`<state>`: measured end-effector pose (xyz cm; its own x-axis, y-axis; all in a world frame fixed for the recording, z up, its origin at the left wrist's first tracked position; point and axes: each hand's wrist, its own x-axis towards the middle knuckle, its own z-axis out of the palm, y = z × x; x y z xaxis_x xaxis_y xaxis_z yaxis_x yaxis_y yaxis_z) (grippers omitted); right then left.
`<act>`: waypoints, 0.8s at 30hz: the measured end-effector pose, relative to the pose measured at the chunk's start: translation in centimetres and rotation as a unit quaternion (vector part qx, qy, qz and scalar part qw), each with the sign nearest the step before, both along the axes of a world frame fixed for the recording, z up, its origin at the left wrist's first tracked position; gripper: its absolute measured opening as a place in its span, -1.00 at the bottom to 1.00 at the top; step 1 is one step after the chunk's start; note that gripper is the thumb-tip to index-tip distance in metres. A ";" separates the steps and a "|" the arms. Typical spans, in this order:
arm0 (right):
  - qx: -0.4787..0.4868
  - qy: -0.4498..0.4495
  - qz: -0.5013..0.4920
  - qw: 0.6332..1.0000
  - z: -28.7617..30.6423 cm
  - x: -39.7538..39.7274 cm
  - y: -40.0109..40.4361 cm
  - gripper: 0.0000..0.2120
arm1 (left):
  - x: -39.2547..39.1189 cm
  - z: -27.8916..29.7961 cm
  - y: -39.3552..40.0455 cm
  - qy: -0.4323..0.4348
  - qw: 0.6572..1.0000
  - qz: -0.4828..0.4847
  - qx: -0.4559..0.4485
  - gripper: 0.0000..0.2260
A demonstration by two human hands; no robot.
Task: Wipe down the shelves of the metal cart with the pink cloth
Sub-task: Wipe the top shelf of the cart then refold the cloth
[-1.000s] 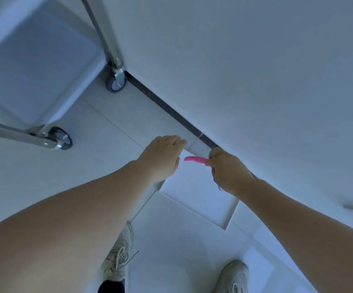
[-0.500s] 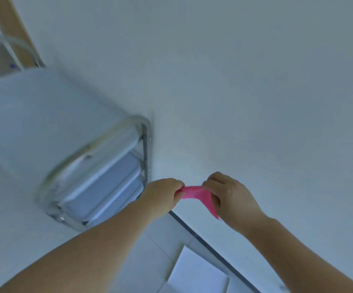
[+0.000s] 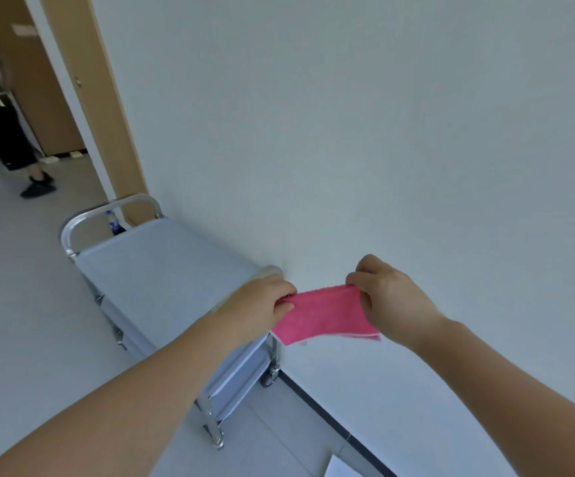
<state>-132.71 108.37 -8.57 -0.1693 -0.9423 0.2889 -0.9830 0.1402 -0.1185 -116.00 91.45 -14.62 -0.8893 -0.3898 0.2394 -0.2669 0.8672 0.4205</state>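
The pink cloth [image 3: 324,316] hangs stretched between both hands in the air, its long axis running left to right. The left hand [image 3: 262,306] pinches its left corner and the right hand [image 3: 389,297] pinches its upper right corner, fingers curled on the fabric. The metal cart [image 3: 162,270] stands against the wall, ahead and to the left of the cloth, and its top shelf lies just beyond and below the left hand, which is the nearer one. The lower shelves are mostly hidden, so their state is hard to judge.
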 end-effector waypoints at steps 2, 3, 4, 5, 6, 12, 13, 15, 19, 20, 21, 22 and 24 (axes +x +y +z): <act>0.002 0.006 0.014 1.000 0.7 1.2 1.1 -0.76 | 1.6 0.2 1.7 0.009 1.000 0.012 0.011 -0.92; 0.003 0.009 0.022 1.000 0.9 1.8 1.7 -0.77 | 2.4 0.3 2.5 0.008 1.000 0.017 0.017 -0.92; 0.002 0.012 0.030 0.999 0.9 2.3 2.3 -0.77 | 3.1 0.3 3.2 0.004 1.000 0.021 0.021 -0.91; 0.000 0.012 0.034 0.999 1.0 2.8 2.8 -0.78 | 3.9 0.3 3.7 -0.002 0.999 0.027 0.022 -0.89; -0.004 0.012 0.037 0.999 1.0 3.2 3.3 -0.78 | 4.7 0.3 4.2 -0.008 0.999 0.035 0.021 -0.88; -0.027 -0.008 0.054 0.998 0.9 6.0 4.2 -0.74 | 9.8 0.6 5.3 0.010 0.996 0.073 0.044 -0.92; -0.035 -0.016 0.058 0.998 0.9 6.6 4.1 -0.73 | 10.7 0.8 5.1 0.023 0.995 0.085 0.050 -0.92; -0.042 -0.027 0.057 0.997 0.8 7.7 3.5 -0.77 | 12.5 1.1 4.2 0.049 0.992 0.102 0.047 -0.87; -0.026 -0.018 0.081 0.996 0.0 10.4 0.4 -0.82 | 16.4 1.3 1.2 0.073 0.991 0.113 0.025 -0.79; -0.021 -0.011 0.086 0.996 -0.3 11.3 -0.9 -0.81 | 17.5 1.2 0.1 0.073 0.991 0.113 0.022 -0.78; -0.019 -0.006 0.091 0.996 -0.6 12.3 -2.4 -0.79 | 18.5 1.1 -1.1 0.073 0.991 0.111 0.017 -0.79; -0.019 -0.003 0.096 0.995 -1.0 13.4 -4.1 -0.76 | 19.7 1.0 -2.6 0.072 0.991 0.108 0.014 -0.79; -0.019 0.004 0.107 0.994 -1.6 15.7 -7.8 -0.72 | 22.1 0.6 -5.9 0.074 0.992 0.101 0.010 -0.81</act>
<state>-117.00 100.53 -10.22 0.0366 -0.9446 0.3263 -0.9908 -0.0768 -0.1113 -93.88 85.56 -13.98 -0.7479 -0.5632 0.3515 -0.3688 0.7927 0.4854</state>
